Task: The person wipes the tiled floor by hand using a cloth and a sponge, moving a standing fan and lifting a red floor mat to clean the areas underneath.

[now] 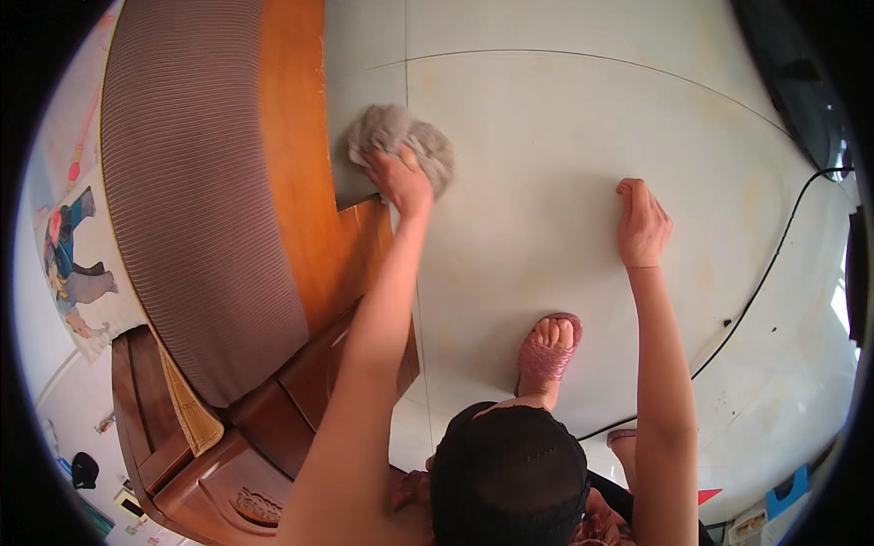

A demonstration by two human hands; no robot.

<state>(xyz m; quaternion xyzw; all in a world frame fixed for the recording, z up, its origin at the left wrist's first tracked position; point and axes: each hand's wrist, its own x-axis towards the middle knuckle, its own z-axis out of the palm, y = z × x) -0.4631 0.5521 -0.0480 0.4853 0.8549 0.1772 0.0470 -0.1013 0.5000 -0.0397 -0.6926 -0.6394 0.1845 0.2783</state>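
Note:
My left hand point(403, 181) grips a crumpled grey-beige cloth point(427, 147), which looks slightly blurred. The cloth lies against the pale tiled floor point(519, 136), close beside the wooden seat edge point(293, 130) of a bench or sofa. Out to the right, my right hand point(645, 222) hangs over the tiles with its fingers curled together, and nothing shows in it. Between my arms, a foot in a pink slipper point(550, 351) stands on the floor.
A brown ribbed cushion point(198, 184) covers the wooden seat, next to a carved dark-wood armrest point(225, 471). Along the right runs a black cable point(758, 280) across the tiles. A glossy black object point(792, 82) stands at the upper right. A blue item point(786, 491) sits at the lower right.

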